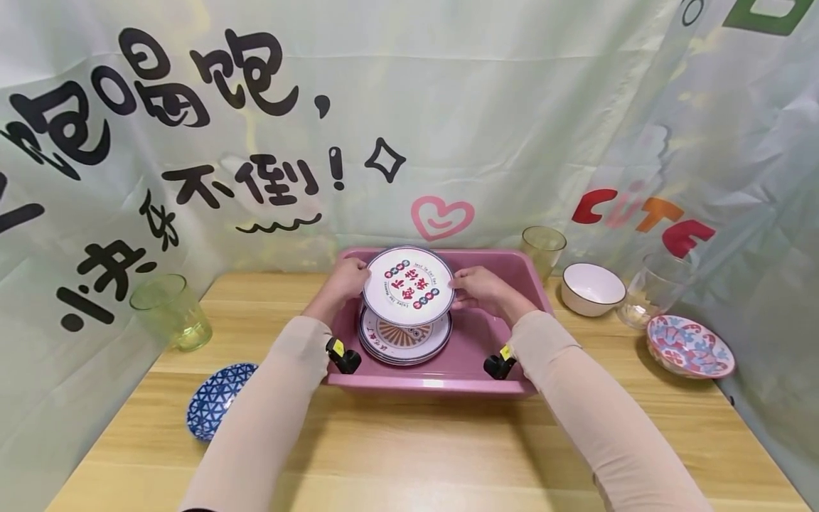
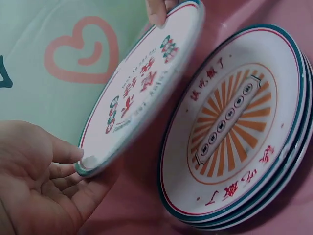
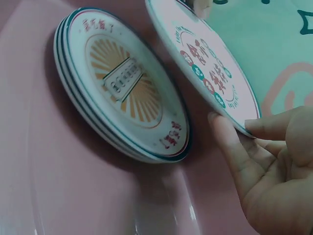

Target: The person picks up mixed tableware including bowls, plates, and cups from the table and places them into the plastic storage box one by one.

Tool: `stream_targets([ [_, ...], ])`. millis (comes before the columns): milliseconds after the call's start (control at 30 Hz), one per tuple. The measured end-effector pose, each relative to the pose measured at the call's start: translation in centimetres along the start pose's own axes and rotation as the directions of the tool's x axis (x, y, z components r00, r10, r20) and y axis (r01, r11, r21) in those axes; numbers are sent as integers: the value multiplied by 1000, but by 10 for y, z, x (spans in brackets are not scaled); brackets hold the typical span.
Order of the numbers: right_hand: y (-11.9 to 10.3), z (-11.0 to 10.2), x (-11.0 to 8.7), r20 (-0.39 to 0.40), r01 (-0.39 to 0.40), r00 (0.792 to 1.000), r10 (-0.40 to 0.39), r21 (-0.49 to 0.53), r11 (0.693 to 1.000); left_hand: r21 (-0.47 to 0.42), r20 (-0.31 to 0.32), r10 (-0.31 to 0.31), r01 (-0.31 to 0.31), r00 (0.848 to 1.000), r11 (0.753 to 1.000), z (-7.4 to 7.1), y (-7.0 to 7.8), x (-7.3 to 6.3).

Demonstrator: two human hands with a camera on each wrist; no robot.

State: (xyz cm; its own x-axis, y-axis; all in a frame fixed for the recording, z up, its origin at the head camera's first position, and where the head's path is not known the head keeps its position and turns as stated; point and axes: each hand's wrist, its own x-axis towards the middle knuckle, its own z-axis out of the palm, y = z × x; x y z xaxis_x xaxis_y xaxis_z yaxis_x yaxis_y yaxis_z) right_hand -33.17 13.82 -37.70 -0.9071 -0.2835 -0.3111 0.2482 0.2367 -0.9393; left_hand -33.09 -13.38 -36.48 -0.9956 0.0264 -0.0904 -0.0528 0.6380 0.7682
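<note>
A white plate [image 1: 409, 286] with red lettering and a dark rim is held tilted above a stack of plates [image 1: 404, 340]. My left hand [image 1: 346, 279] pinches its left edge, thumb on the face and fingers beneath, as the left wrist view shows. On the opposite edge my right hand [image 1: 481, 290] pinches it the same way. The stacked plates [image 2: 234, 127] below carry an orange sunburst and red characters; several lie one on another. They sit in the left part of a pink basin [image 1: 433, 385], and the held plate overlaps their far side in the head view.
On the left stand a green glass [image 1: 171, 313] and a blue patterned bowl [image 1: 220, 398], partly behind the left sleeve. Right of the basin are a yellowish glass [image 1: 543, 250], a white bowl [image 1: 592, 290], a clear glass [image 1: 648, 291] and a floral bowl [image 1: 691, 346]. A printed cloth hangs behind.
</note>
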Motion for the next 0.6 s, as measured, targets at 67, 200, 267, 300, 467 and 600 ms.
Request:
stream_targets([
  [67,2,0,0,19,-10,1000,10,-25,1000,100,-11,13,-12,1000,995,2,0,1],
  [200,4,1,1,22,-26,999,28,-58,998,264,-13,37,-32,999,964,4,0,1],
  [267,6,1,2,24,-23,999,25,-78,997,356,5,44,-43,999,934,5,1,1],
  [300,7,1,2,25,-23,999,26,-86,996,406,22,45,-49,999,912,5,1,1],
  [467,12,1,4,45,-37,998,44,-141,989,585,96,35,-85,995,807,8,2,0],
  [600,14,2,5,71,-47,996,60,-174,984,626,107,9,-75,994,776,11,3,-2],
])
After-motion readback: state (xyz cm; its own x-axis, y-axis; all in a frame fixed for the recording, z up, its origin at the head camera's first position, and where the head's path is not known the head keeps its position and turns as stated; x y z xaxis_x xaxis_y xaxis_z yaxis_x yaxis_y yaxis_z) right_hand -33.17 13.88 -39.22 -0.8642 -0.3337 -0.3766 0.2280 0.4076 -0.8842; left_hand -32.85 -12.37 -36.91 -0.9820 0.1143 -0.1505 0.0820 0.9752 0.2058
